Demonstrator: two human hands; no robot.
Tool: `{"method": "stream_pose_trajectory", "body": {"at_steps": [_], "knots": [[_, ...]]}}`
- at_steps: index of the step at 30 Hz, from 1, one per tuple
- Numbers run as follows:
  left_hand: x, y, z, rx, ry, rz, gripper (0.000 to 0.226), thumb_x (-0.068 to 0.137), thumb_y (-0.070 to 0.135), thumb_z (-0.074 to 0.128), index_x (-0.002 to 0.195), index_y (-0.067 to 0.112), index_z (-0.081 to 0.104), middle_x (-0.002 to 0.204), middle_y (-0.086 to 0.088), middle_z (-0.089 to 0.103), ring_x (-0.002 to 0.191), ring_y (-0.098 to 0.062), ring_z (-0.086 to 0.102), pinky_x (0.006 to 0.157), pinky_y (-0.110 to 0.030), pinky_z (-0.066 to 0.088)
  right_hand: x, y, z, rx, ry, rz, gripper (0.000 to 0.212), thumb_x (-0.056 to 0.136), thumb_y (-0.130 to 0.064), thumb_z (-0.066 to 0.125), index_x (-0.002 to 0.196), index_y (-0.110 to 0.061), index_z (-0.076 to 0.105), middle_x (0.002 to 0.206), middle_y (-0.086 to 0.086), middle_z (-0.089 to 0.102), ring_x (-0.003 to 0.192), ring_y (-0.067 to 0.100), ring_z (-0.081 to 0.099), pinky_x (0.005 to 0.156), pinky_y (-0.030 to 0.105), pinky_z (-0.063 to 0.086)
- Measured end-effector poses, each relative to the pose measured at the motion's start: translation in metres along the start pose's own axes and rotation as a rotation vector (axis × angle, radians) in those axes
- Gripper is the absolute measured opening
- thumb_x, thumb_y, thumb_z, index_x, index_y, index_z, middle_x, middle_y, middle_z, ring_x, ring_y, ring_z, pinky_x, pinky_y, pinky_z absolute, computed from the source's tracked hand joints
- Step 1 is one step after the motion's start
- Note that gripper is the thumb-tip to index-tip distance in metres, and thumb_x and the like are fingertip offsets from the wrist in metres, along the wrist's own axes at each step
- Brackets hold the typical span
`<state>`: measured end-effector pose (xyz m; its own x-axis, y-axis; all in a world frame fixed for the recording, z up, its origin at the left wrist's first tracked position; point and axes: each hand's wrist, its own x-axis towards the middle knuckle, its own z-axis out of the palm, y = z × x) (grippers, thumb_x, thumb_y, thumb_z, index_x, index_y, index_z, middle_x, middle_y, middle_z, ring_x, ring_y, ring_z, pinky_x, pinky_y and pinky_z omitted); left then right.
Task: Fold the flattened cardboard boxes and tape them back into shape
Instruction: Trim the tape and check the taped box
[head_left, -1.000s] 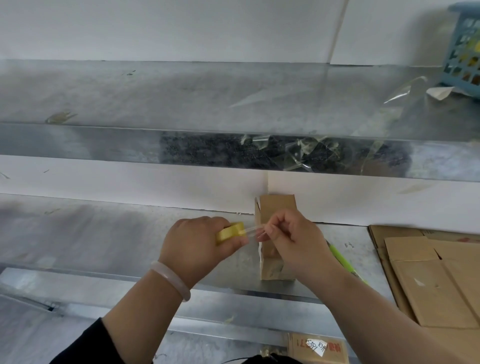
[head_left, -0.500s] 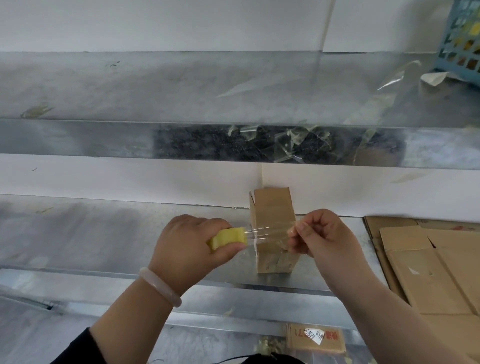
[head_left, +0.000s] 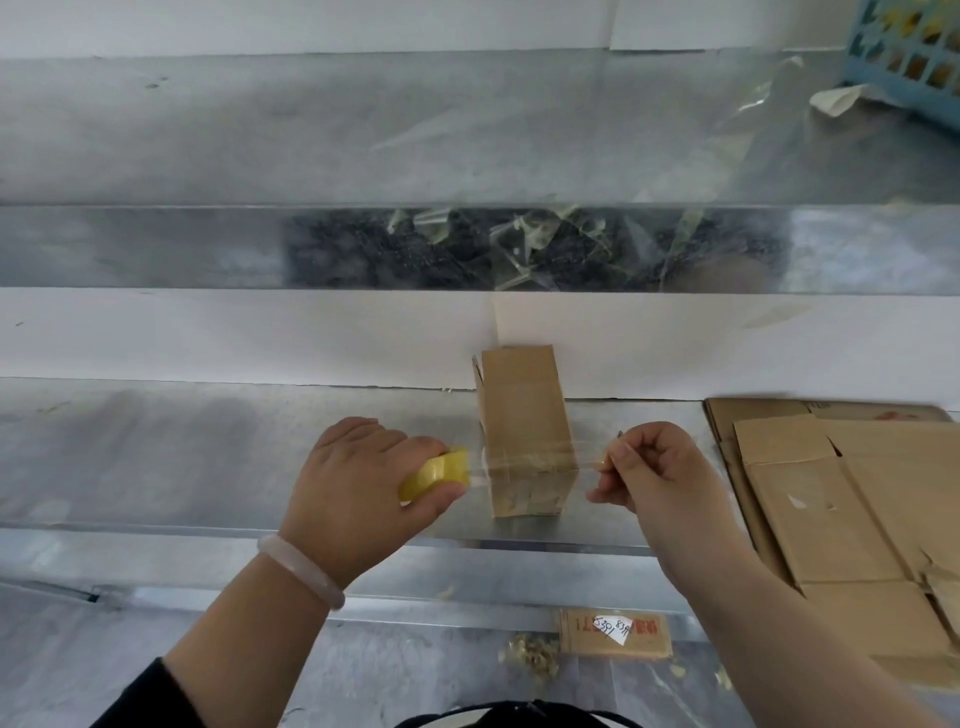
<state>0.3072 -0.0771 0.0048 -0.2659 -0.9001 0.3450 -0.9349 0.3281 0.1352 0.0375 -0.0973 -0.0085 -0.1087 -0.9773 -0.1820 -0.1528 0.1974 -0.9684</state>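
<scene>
two hands are drawing a clear strip of tape (head_left: 524, 458) wider than a second ago, now spanning the upright brown cardboard box (head_left: 519, 405) on the grey metal shelf (head_left: 208, 457); the left hand (head_left: 358, 483) is gripping the small yellow tape roll (head_left: 436, 473), the right hand (head_left: 649, 467) is pinching the free end, seemingly readying a seal.

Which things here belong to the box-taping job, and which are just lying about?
Job: yellow tape roll in the left hand; clear tape strip pinched by the right hand; upright brown cardboard box; flattened brown cardboard boxes.
Lying about: blue plastic basket; crumpled clear tape scraps.
</scene>
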Motion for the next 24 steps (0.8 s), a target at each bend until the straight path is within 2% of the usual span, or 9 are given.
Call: {"method": "stream_pose_trajectory", "body": {"at_steps": [4, 10, 15, 18, 22, 24], "knots": [[0.003, 0.005, 0.012, 0.046, -0.048, -0.007, 0.044, 0.084, 0.065, 0.044, 0.09, 0.031, 0.071, 0.069, 0.011, 0.066, 0.066, -0.014, 0.063, 0.082, -0.03, 0.045, 0.006, 0.014, 0.001, 0.017, 0.028, 0.079, 0.008, 0.098, -0.007, 0.055, 0.09, -0.008, 0.058, 0.069, 0.002, 0.071, 0.063, 0.023, 0.072, 0.075, 0.045, 0.061], [0.002, 0.003, 0.023, 0.071, -0.081, -0.033, 0.048, 0.084, 0.068, 0.038, 0.092, 0.032, 0.07, 0.068, 0.011, 0.065, 0.068, -0.014, 0.064, 0.081, -0.03, 0.045, 0.017, 0.024, 0.007, 0.051, 0.011, 0.183, 0.012, 0.099, -0.006, 0.052, 0.092, -0.001, 0.059, 0.061, 0.002, 0.066, 0.059, 0.021, 0.069, 0.076, 0.043, 0.061], [0.004, -0.001, 0.031, 0.06, -0.094, -0.041, 0.049, 0.085, 0.067, 0.037, 0.092, 0.031, 0.07, 0.069, 0.01, 0.065, 0.069, -0.015, 0.063, 0.08, -0.031, 0.045, 0.027, 0.026, 0.014, 0.168, -0.022, 0.317, 0.012, 0.099, -0.005, 0.052, 0.089, 0.0, 0.058, 0.061, 0.006, 0.06, 0.05, 0.012, 0.062, 0.075, 0.043, 0.061], [0.005, 0.0, 0.037, 0.079, -0.099, -0.041, 0.048, 0.086, 0.067, 0.038, 0.09, 0.031, 0.069, 0.068, 0.011, 0.065, 0.068, -0.015, 0.063, 0.08, -0.031, 0.046, 0.028, 0.032, 0.021, 0.128, -0.036, 0.342, 0.012, 0.099, -0.009, 0.055, 0.094, 0.002, 0.059, 0.058, 0.004, 0.061, 0.051, 0.013, 0.063, 0.078, 0.044, 0.061], [0.008, 0.003, 0.046, 0.109, -0.117, -0.038, 0.042, 0.086, 0.066, 0.041, 0.088, 0.032, 0.067, 0.065, 0.012, 0.062, 0.067, -0.013, 0.061, 0.08, -0.031, 0.045, 0.029, 0.037, 0.025, 0.072, 0.003, 0.319, 0.013, 0.094, -0.014, 0.064, 0.094, -0.002, 0.063, 0.062, 0.004, 0.066, 0.057, 0.015, 0.067, 0.066, 0.037, 0.062], [0.01, 0.007, 0.05, 0.131, -0.132, -0.024, 0.043, 0.086, 0.066, 0.039, 0.086, 0.033, 0.066, 0.065, 0.012, 0.061, 0.066, -0.012, 0.06, 0.079, -0.031, 0.044, 0.03, 0.039, 0.023, 0.039, 0.018, 0.314, 0.014, 0.09, -0.02, 0.07, 0.091, -0.006, 0.065, 0.066, 0.004, 0.067, 0.061, 0.016, 0.071, 0.066, 0.036, 0.062]]}}
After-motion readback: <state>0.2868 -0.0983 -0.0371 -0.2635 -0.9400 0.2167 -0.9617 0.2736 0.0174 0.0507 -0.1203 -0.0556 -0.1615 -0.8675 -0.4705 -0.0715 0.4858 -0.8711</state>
